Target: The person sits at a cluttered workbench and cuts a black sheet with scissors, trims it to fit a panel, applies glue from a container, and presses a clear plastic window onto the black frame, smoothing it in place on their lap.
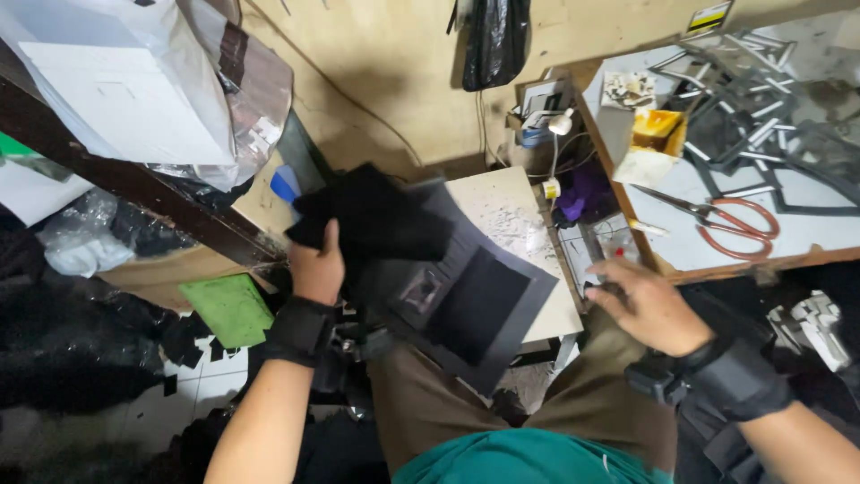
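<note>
A person's left hand [315, 269] grips a wad of black cloth [367, 215] above a dark sheet [466, 300] lying across a small white table [511, 215], while the right hand [649, 305] rests spread and empty near the workbench [788, 237] edge (red-handled scissors [730, 224] lie there). A yellow box [658, 133] holds scraps.
</note>
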